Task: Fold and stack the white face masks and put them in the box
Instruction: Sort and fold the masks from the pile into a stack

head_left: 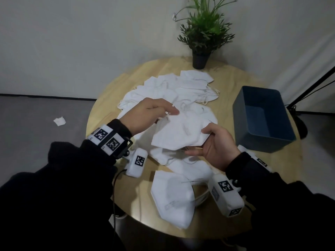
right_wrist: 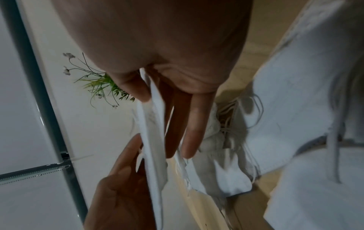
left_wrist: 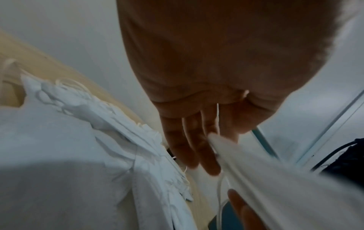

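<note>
A white face mask point(head_left: 179, 134) hangs flat above the table point(head_left: 226, 84), held at both ends. My left hand point(head_left: 171, 113) pinches its left edge by the ear loop; in the left wrist view the mask point(left_wrist: 275, 179) sits between thumb and fingers point(left_wrist: 208, 155). My right hand point(head_left: 199, 140) pinches the right corner, thumb on top and fingers underneath; in the right wrist view the mask point(right_wrist: 153, 140) shows edge-on. A loose pile of white masks point(head_left: 168, 89) covers the table's middle. One folded mask point(head_left: 172, 196) lies near the front edge. The blue box point(head_left: 253, 140) stands at the right, with nothing visible inside.
A potted green plant point(head_left: 201, 58) stands at the table's far edge. A black stand point(head_left: 308, 91) leans just beyond the box. A white scrap point(head_left: 59, 121) lies on the grey floor to the left. More masks point(head_left: 183, 163) lie under my hands.
</note>
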Action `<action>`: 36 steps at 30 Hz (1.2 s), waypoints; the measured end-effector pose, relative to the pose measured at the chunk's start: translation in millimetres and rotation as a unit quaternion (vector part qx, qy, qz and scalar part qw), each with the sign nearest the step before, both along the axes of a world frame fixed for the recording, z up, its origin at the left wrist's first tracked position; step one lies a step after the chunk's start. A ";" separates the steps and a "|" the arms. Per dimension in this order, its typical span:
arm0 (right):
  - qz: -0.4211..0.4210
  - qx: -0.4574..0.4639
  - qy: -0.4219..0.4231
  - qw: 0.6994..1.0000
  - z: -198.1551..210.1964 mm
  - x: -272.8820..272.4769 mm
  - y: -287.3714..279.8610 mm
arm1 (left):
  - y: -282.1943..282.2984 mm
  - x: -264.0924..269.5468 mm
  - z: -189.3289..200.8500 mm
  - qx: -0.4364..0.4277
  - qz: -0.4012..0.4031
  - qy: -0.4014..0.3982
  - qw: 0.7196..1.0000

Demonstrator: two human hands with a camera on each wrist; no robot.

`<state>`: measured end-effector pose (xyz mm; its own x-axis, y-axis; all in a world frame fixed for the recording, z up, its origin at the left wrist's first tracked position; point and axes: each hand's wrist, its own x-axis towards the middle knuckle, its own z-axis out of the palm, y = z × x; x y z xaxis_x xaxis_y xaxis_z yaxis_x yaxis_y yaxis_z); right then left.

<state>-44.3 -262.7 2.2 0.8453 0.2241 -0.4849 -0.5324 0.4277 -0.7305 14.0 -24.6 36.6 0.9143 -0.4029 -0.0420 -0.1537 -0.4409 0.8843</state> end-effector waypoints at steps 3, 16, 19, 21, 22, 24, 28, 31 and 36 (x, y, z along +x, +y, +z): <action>0.038 -0.008 -0.007 0.999 5.9 -4.5 3.1 | -3.2 -3.9 -2.1 0.055 -0.043 -0.094 0.993; -0.033 -0.003 -0.086 0.996 -2.9 -8.1 -2.4 | -3.7 -10.2 -14.9 0.086 -0.028 -0.024 0.996; -0.016 -0.094 -0.106 0.990 -2.1 -13.5 -0.9 | -3.5 -12.9 -13.2 0.114 -0.034 -0.059 0.991; -0.020 -0.134 -0.113 0.984 -2.8 -16.7 1.2 | -6.5 -16.0 -12.2 0.123 -0.024 -0.078 0.989; -0.022 -0.141 -0.112 0.983 -3.7 -17.0 1.7 | -8.8 -18.5 -11.3 0.127 -0.014 -0.090 0.988; -0.009 -0.146 -0.110 0.983 -5.2 -17.0 2.0 | -12.6 -22.0 -11.4 0.128 0.010 -0.107 0.986; 0.025 -0.150 -0.111 0.982 -3.1 -19.3 2.1 | -11.4 -23.8 -8.1 0.124 0.011 -0.110 0.986; 0.024 -0.121 -0.103 0.987 -1.8 -20.4 3.4 | -7.5 -28.3 -6.4 0.140 -0.028 -0.109 0.984; -0.027 -0.082 -0.089 0.992 -5.3 -16.7 3.2 | -8.6 -33.0 -7.9 0.214 -0.071 -0.073 0.971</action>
<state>-61.0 -259.5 -3.1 0.9295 0.1069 -0.3531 -0.3684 0.3197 -0.8730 -19.0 -33.2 28.6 0.8594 -0.4996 -0.1087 -0.3494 -0.7291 0.5885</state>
